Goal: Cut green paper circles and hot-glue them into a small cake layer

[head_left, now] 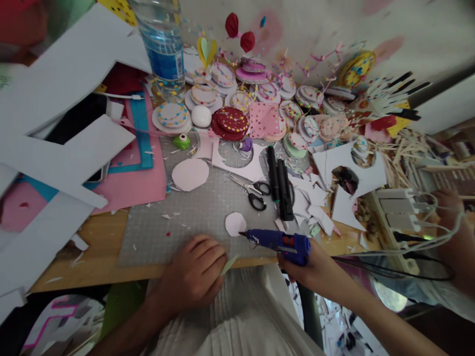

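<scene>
My right hand [302, 262] grips a blue hot glue gun [278, 243], its nozzle pointing left at the edge of a small white paper disc [235, 224]. That disc lies flat on the grey cutting mat [148, 232]. At the table's front edge, my left hand [200, 272] is closed with fingers curled around a pale green piece [229, 264], perhaps paper; most of it is hidden. A larger white disc [190, 174] rests farther back on the mat. Scissors with black handles [257, 193] lie beside a dark marker [273, 173] and a black cutter-like tool [284, 190].
Several decorated paper hats [230, 122] crowd the back near a water bottle [163, 54]. White sheets [74, 64] and pink paper [129, 190] pile up at left. White offcuts [352, 168] and a power strip [395, 212] with cables lie right. Another person's arm [451, 222] shows at far right.
</scene>
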Tool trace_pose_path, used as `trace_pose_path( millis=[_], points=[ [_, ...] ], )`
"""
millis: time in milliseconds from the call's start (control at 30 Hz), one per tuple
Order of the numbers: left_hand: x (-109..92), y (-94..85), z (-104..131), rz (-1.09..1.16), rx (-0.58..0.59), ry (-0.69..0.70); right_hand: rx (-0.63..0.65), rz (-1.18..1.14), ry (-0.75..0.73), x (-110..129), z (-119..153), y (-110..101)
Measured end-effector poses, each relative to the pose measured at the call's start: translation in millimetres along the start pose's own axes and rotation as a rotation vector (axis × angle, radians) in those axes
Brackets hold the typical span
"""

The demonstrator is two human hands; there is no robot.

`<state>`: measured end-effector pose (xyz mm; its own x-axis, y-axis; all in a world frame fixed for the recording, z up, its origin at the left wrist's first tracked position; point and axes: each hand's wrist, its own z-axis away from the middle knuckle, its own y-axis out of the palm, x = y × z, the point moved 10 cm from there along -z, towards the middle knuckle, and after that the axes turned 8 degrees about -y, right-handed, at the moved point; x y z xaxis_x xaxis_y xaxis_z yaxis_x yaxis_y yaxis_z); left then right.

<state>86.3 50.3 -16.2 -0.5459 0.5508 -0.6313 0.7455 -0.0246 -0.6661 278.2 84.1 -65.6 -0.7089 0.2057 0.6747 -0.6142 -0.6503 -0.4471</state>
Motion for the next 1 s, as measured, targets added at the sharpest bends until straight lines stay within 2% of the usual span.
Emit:
trace_pose_path(
  millis=[133,367,1000],
  points=[
    [-1,-1.5,1,-0.030,-0.019,0.012,0.019,0.017,-0.039,10,-1,2],
    [-2,0.2,1,-0.064,-0.007,0.014,0.047,0.007,-0.037,12,-2,7],
    [-2,1.0,1,-0.074,-0.005,0.022,0.018,0.124,-0.058,33,-16,7]
  ],
)
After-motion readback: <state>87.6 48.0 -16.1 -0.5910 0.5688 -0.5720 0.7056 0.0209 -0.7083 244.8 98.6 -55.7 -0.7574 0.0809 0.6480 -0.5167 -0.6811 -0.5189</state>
